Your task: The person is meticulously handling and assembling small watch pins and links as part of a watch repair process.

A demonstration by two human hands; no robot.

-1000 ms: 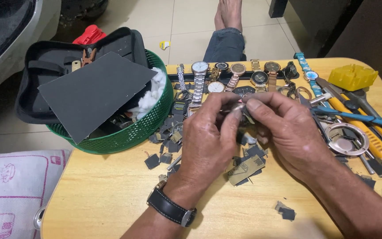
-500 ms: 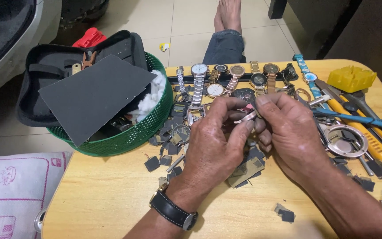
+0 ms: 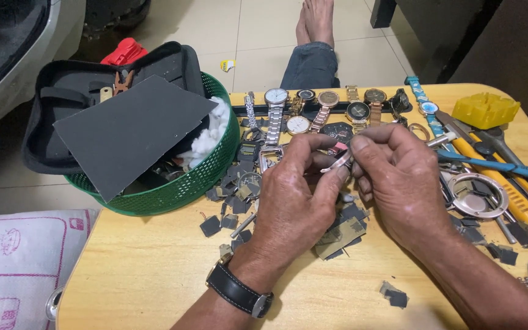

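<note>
Left hand & right hand both pinch a small metal watch part, just right of the green basket.

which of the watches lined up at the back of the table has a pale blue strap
The one at the far right end of the row, the blue-strapped watch, lying beside the yellow block. The others in the row have metal or dark bands.

A light wooden table carries a green mesh basket at its left edge, a row of wristwatches along the far edge, and a yellow block at the far right corner. Tools with yellow and blue handles lie along the right edge, and small dark scraps are scattered mid-table.
</note>
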